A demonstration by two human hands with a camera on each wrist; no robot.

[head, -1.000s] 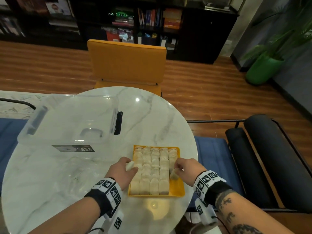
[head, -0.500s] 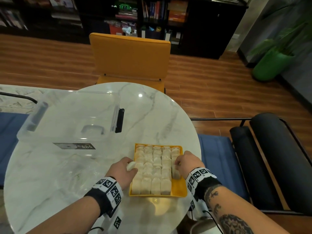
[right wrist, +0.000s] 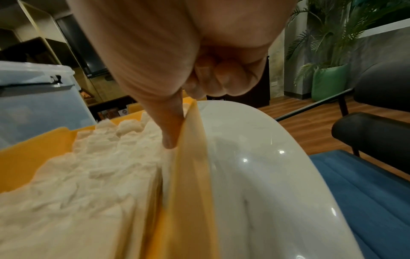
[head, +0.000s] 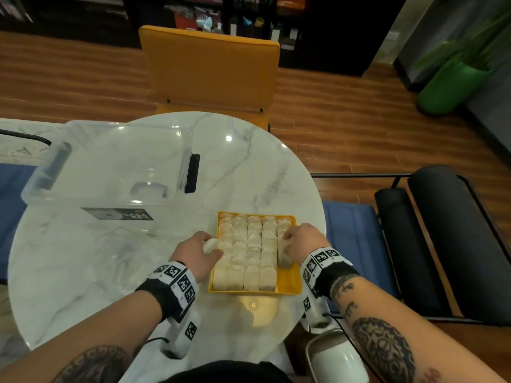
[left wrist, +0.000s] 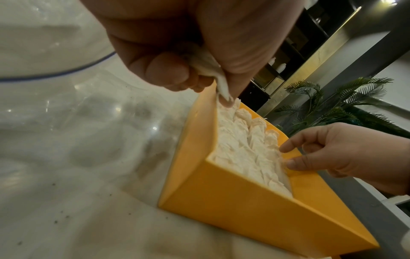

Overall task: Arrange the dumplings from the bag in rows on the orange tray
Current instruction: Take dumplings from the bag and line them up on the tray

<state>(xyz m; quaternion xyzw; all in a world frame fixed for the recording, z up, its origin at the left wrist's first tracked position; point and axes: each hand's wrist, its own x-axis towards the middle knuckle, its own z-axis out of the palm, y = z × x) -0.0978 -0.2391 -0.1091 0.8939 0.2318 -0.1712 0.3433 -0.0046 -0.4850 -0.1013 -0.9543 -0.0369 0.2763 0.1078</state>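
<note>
While the left hand (head: 197,254) pinches a dumpling (left wrist: 208,67) at the orange tray's (head: 289,283) left edge, the right hand's (head: 300,240) thumb (right wrist: 170,126), seen only by its wrist view, presses inside the right wall, fingers curled.

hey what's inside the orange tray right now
Rows of pale dumplings nearly fill the orange tray; only its near right corner is bare. The right hand covers part of the right column.

Light: dim, warm indoor room; far shelves nearly black.
Glare: bright ceiling-light spots on the glossy counter (head: 193,150), toward 12 o'clock.
Edges: wide-angle bending.
Focus: wrist views soft, hand (right wrist: 177,52) blurred close up.
</note>
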